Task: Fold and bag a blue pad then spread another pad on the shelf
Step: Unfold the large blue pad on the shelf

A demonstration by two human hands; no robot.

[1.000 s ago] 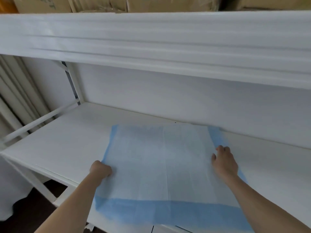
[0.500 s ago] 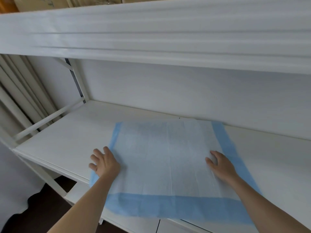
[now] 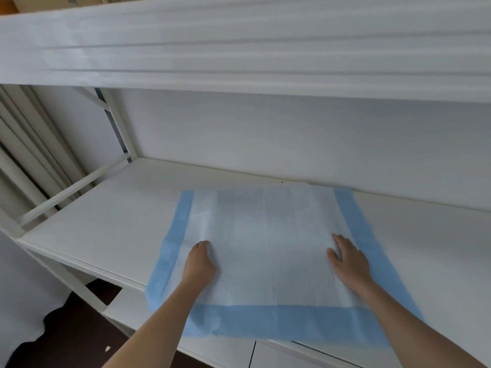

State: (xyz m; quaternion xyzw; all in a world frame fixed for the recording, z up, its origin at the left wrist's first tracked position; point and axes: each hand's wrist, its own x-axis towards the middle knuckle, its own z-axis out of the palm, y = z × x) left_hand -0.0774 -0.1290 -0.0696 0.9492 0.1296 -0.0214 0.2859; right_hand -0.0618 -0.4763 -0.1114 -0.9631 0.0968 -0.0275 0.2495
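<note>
Pad (image 3: 265,248) spread on shelf (image 3: 106,221), near edge overhanging at 6 o'clock. Left hand (image 3: 200,261) and right hand (image 3: 348,261) press flat, gripping nothing. Risk: outward smoothing drags the pad off the front.

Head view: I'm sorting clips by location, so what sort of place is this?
Probably a storage or stockroom corner, though that is a guess. A white metal shelf unit carries the spread blue-bordered pad, cardboard boxes sit on top, and pale curtains hang at the left.
</note>
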